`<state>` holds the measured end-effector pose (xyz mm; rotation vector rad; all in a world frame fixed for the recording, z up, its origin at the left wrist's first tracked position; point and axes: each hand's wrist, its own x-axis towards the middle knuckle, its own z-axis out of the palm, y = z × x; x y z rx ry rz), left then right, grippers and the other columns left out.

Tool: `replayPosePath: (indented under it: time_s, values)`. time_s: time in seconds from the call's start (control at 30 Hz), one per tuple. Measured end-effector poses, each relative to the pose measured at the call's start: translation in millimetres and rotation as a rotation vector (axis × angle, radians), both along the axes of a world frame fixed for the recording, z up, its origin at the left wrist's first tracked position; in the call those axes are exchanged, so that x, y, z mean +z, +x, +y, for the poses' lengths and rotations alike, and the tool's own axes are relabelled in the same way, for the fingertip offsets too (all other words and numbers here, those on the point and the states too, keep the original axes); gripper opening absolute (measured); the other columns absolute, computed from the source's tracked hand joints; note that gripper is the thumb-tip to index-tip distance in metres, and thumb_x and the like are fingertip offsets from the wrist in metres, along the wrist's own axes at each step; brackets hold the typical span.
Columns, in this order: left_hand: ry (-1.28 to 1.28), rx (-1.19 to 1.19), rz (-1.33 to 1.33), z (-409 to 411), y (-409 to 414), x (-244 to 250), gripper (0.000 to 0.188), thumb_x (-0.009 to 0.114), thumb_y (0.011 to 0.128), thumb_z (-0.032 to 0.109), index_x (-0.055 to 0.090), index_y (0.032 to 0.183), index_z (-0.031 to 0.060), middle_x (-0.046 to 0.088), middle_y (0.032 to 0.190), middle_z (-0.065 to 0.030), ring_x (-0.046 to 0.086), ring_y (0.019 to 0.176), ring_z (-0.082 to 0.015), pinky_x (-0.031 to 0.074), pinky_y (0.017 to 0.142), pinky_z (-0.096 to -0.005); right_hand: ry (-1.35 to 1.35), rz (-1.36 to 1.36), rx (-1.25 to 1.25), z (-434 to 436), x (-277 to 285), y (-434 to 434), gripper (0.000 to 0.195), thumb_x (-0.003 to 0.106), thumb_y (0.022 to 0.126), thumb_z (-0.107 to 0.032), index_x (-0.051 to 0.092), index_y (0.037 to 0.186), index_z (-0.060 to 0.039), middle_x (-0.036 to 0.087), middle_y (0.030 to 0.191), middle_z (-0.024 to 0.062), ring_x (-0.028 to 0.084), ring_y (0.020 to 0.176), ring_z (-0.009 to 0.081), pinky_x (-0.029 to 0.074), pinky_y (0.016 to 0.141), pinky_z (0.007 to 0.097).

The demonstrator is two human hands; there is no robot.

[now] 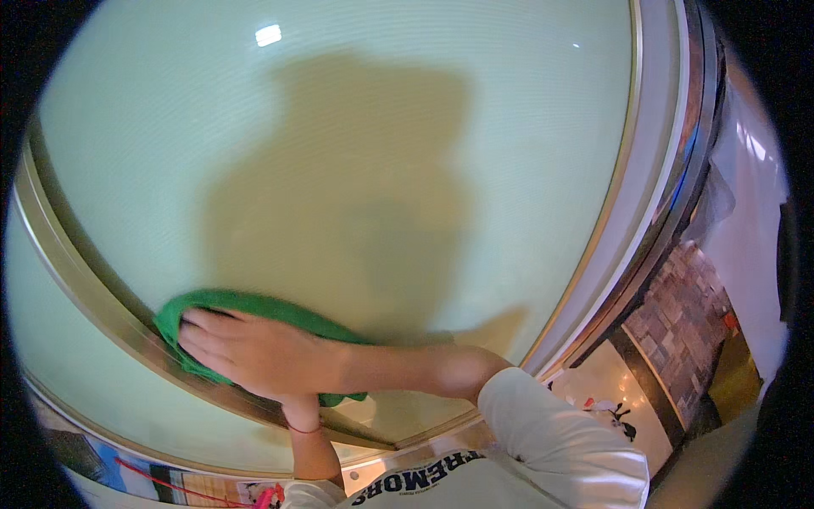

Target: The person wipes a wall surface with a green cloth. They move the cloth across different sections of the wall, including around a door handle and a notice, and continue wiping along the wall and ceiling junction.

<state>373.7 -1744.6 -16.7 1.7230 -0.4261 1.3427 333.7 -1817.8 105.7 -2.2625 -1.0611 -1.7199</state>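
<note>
A green cloth (267, 302) lies bunched against a large pale green panel (534, 159), probably glass, at its lower left beside the metal frame strip (82, 273). Across the cloth rests my right hand (261, 350), its fingers pointing left and pressing it to the panel, with cloth folded around the fingertips. My left hand (299, 407) comes up from below, a thin red string at its wrist. Most of it is hidden behind my right hand, so its fingers and grip cannot be seen. A broad shadow falls over the panel's middle.
A second pale green panel (127, 375) lies beyond the frame strip. Along the right runs a white and metal frame edge (626, 210). Past it are a brown patterned surface (683, 318), small dark items on a light floor (620, 417) and translucent sheeting (750, 172). A red cord (178, 487) hangs lower left.
</note>
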Motion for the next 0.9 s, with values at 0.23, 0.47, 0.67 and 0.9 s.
replayPosePath:
  time_s: [0.23, 0.47, 0.67, 0.9]
  values:
    - [-0.016, 0.300, -0.199, -42.8, -11.6, 81.7, 0.084, 0.045, 0.101, 0.061, 0.032, 0.157, -0.0013, 0.028, 0.165, -0.0234, 0.032, 0.149, -0.0438, 0.022, 0.120, -0.0605, 0.101, -0.112, -0.096, -108.9, 53.1, -58.6, 0.050, 0.062, 0.085, -0.022, 0.063, 0.131, -0.0028, 0.059, 0.140, 0.0096, 0.055, 0.125, 0.0295, 0.044, 0.110, 0.0430]
    - [0.229, 0.325, -0.235, -168.3, -84.4, 101.7, 0.065, 0.050, 0.100, 0.053, 0.055, 0.135, -0.0019, 0.037, 0.160, -0.0278, 0.043, 0.133, -0.0523, 0.028, 0.112, -0.0642, 0.256, -0.159, -0.439, -239.3, 52.7, -135.5, 0.066, 0.072, 0.075, -0.024, 0.061, 0.140, -0.0151, 0.047, 0.158, 0.0091, 0.053, 0.120, 0.0363, 0.038, 0.112, 0.0558]
    - [0.330, 0.206, -0.156, -258.8, -138.9, 98.0, 0.062, 0.062, 0.092, 0.049, 0.056, 0.130, 0.0003, 0.043, 0.151, -0.0316, 0.050, 0.117, -0.0543, 0.025, 0.109, -0.0699, 0.390, -0.230, -0.622, -339.3, 32.8, -178.9, 0.066, 0.072, 0.083, -0.034, 0.056, 0.145, -0.0155, 0.038, 0.163, 0.0092, 0.045, 0.132, 0.0406, 0.031, 0.117, 0.0575]
    - [0.297, 0.249, -0.148, -289.9, -146.8, 87.8, 0.069, 0.065, 0.091, 0.051, 0.053, 0.138, 0.0013, 0.038, 0.157, -0.0306, 0.045, 0.128, -0.0552, 0.033, 0.105, -0.0648, 0.367, -0.171, -0.629, -373.4, 16.9, -194.9, 0.065, 0.069, 0.085, -0.037, 0.056, 0.145, -0.0158, 0.039, 0.163, 0.0109, 0.045, 0.132, 0.0416, 0.031, 0.116, 0.0587]
